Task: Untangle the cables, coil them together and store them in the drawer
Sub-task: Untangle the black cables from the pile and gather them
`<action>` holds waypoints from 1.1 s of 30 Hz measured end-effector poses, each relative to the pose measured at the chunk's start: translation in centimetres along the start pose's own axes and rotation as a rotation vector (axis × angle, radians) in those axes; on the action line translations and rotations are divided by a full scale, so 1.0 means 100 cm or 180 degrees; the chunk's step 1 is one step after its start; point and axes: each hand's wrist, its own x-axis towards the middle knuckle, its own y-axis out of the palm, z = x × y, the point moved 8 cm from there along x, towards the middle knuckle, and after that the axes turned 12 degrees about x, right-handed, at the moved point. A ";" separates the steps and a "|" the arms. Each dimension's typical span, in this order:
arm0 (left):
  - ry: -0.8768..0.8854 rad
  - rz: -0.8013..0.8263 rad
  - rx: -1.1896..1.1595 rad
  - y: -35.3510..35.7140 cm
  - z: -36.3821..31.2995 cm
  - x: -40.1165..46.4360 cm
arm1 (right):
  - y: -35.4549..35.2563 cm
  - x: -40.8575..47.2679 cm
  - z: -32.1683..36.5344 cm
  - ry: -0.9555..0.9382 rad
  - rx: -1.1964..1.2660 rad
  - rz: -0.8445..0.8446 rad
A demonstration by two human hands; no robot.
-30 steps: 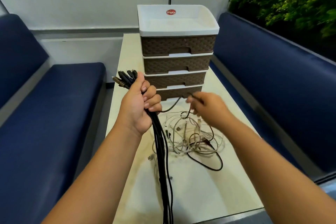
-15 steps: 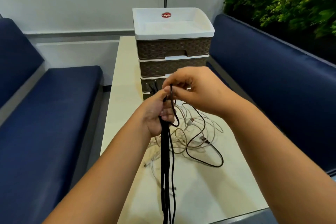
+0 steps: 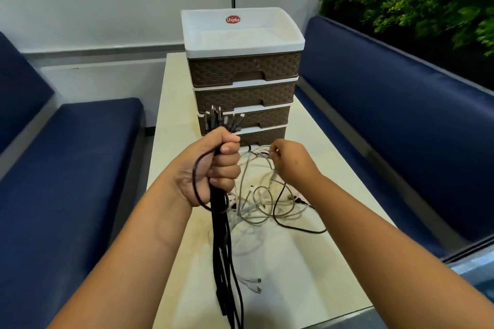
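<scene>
My left hand [image 3: 213, 168] is fisted around a bundle of black cables [image 3: 223, 243]; their plugs stick up above the fist and the lengths hang down past the table's front edge. One black cable loops over the back of that hand. A tangle of white and grey cables [image 3: 256, 203] with one loose black cable [image 3: 296, 227] lies on the cream table [image 3: 307, 275]. My right hand [image 3: 291, 163] is over the tangle, fingertips pinched on a white strand. Behind stands a drawer unit [image 3: 243, 83] with several brown woven drawers, all closed, and a white tray top.
Dark blue benches [image 3: 66, 168] run along both sides of the narrow table. Green plants [image 3: 427, 0] stand behind the right bench. A white wall closes off the far end. Two white plug ends [image 3: 258, 286] lie near the table's front.
My right hand left the black bundle at my left hand and dropped to the right onto the white tangle. My left fist now holds the plugs upright, with a loop over its back.
</scene>
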 end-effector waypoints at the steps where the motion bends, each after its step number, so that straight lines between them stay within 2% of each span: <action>1: 0.0076 0.0047 0.0018 0.000 -0.004 -0.004 | 0.000 0.005 -0.013 0.0220 -0.0020 0.0026; 5: 0.0364 0.0357 -0.0017 0.002 -0.014 -0.016 | 0.012 0.011 -0.047 0.0729 0.0104 0.0270; 8: 0.0627 0.1040 -0.0206 0.018 -0.018 -0.024 | 0.019 0.012 -0.055 0.0966 0.0554 0.0213; 10: 0.0809 0.1566 -0.0473 0.030 -0.025 -0.032 | 0.017 0.008 -0.054 0.1119 0.0380 0.0219; 12: 0.0949 0.1754 -0.0718 0.034 -0.035 -0.036 | 0.020 0.011 -0.062 0.1172 0.0656 0.0218; 13: 0.0993 0.1692 -0.0755 0.032 -0.039 -0.035 | 0.024 0.010 -0.064 0.1175 0.0791 0.0303; 15: 0.1061 0.1261 -0.0599 0.022 -0.043 -0.030 | 0.023 0.004 -0.064 0.1392 0.1550 0.0443; 17: 0.1106 0.0794 -0.0424 0.009 -0.045 -0.025 | 0.023 -0.004 -0.054 0.1455 0.2213 0.0927; 18: 0.1115 0.0700 -0.0406 0.006 -0.044 -0.023 | 0.015 -0.008 -0.045 0.1318 0.2108 0.1121; 19: 0.1113 0.0682 -0.0417 0.005 -0.044 -0.022 | 0.004 -0.012 -0.035 0.1051 0.1676 0.1194; 21: 0.1099 0.0726 -0.0426 0.006 -0.043 -0.018 | -0.024 -0.018 -0.010 0.0453 0.0930 0.0832; 23: 0.1085 0.0799 -0.0434 0.008 -0.042 -0.015 | -0.043 -0.030 0.027 -0.0207 0.1073 0.0302; 25: 0.1087 0.0858 -0.0414 0.010 -0.042 -0.013 | -0.033 -0.046 0.061 -0.0586 0.1465 0.0560; 27: 0.1078 0.0862 -0.0413 0.012 -0.041 -0.012 | -0.010 -0.058 0.077 -0.0698 0.1265 0.1057; 28: 0.1067 0.0818 -0.0410 0.011 -0.041 -0.011 | -0.002 -0.059 0.077 -0.0683 0.1059 0.1129; 30: 0.1011 0.0624 -0.0378 0.007 -0.040 -0.009 | -0.001 -0.055 0.072 -0.0609 0.0916 0.0984; 33: 0.0846 -0.0008 -0.0256 -0.005 -0.030 -0.005 | -0.017 -0.048 0.071 -0.0483 0.1314 0.0750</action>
